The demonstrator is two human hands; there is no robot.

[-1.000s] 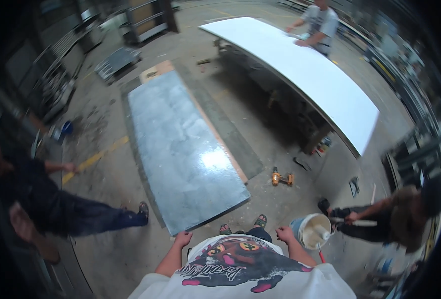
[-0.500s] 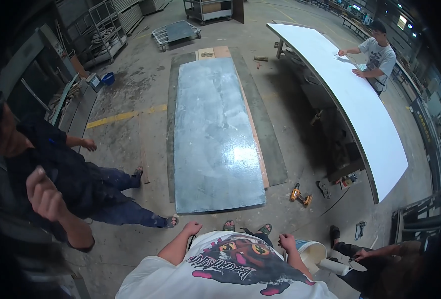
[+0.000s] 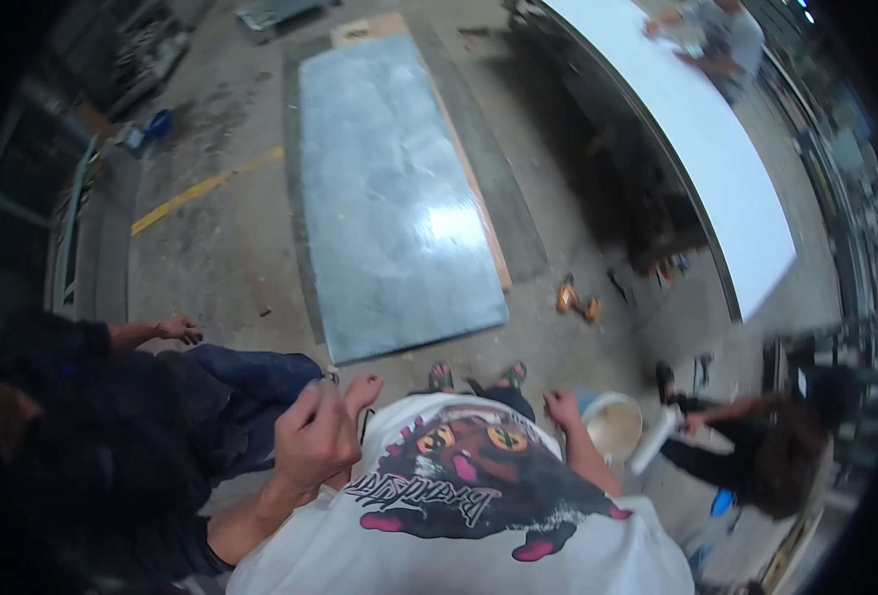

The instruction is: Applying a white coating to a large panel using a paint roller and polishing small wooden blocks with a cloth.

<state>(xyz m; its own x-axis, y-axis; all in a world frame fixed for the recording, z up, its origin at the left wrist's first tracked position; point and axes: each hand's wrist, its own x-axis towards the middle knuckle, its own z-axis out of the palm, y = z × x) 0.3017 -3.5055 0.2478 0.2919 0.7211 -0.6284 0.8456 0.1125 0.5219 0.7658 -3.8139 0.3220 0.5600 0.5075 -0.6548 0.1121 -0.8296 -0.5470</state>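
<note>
My left hand [image 3: 364, 385] hangs at my side, fingers apart and holding nothing, partly hidden behind a co-worker's closed fist [image 3: 310, 436] raised close to the camera. My right hand [image 3: 561, 407] also hangs loose and holds nothing, just left of a white bucket [image 3: 612, 426]. My white printed T-shirt [image 3: 459, 496] fills the lower middle, with my sandalled feet [image 3: 473, 377] below it. A long grey stone slab [image 3: 399, 198] lies on the floor in front of me.
A co-worker in dark clothes [image 3: 112, 416] stands close on my left. Another person [image 3: 756, 446] crouches on the right, holding a white tool [image 3: 652, 441] at the bucket. A long white panel [image 3: 716, 149] runs along the right, with a person [image 3: 721, 35] at its far end. A yellow power tool [image 3: 576, 302] lies on the floor.
The co-worker on the left has come closer and their fist now sits in front of my left arm. The view has swung, bringing the slab and bucket nearer. My hands stay at my sides.
</note>
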